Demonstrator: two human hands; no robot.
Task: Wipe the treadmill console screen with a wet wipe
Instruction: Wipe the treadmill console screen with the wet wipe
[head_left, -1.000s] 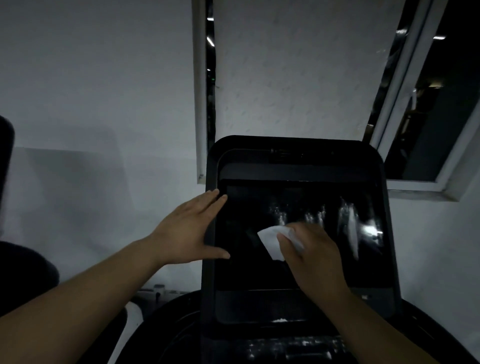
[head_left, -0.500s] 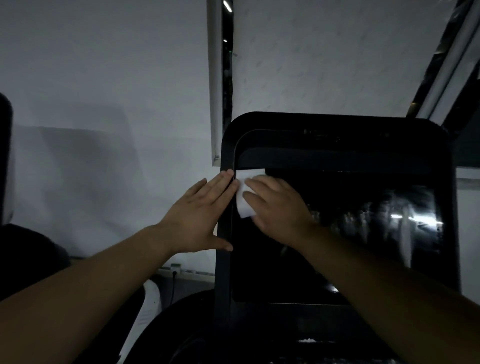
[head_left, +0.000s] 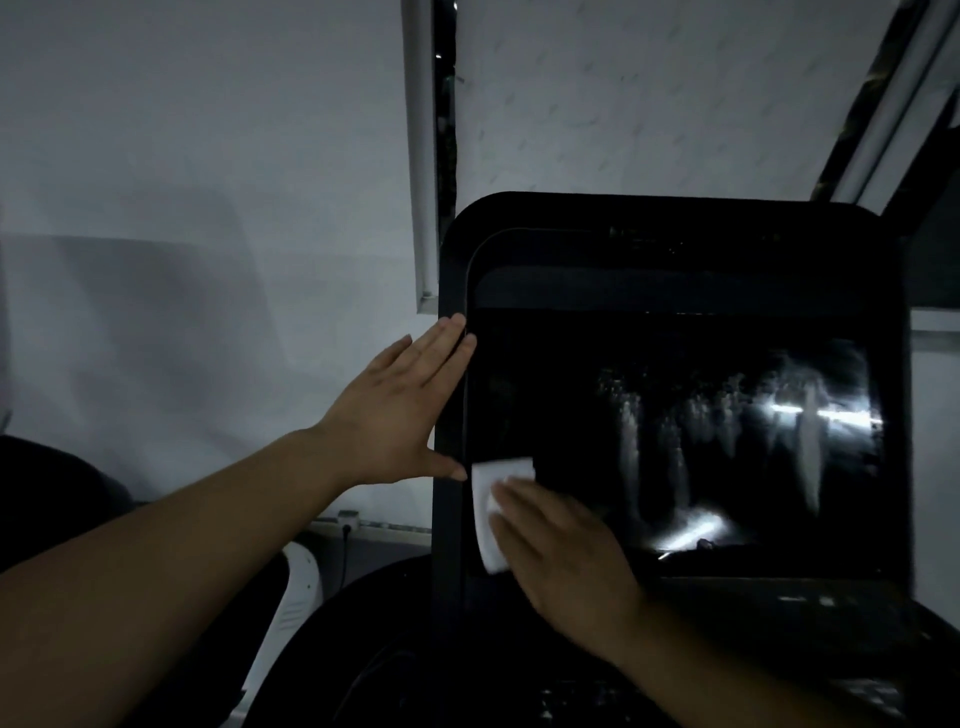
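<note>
At the lower left corner of the treadmill console screen (head_left: 675, 441), the right hand (head_left: 561, 551) lies flat with fingers straight and pressed onto a white wet wipe (head_left: 491, 512); its grip is spread, not pinching, and the wipe is pinned between fingertips and glass, one folded edge sticking out towards the frame. Just beside it the left hand (head_left: 395, 410) is also spread, fingers straight and together along the left edge of the console frame (head_left: 449, 519), thumb pointing at the wipe (it looks like a steadying hold, though how hard it presses cannot be told). Across the middle and right of the glass lie pale vertical streaks and glare from lights; whether those streaks are moisture or dirt is unclear in this dim room. Behind the console stand a pale wall (head_left: 182, 208) and a window frame (head_left: 423, 156).

Judged from this, the wiping step is under way at the left margin; the next move calls for flat, even pressure across the streaked part, keeping the wipe under the fingers.
</note>
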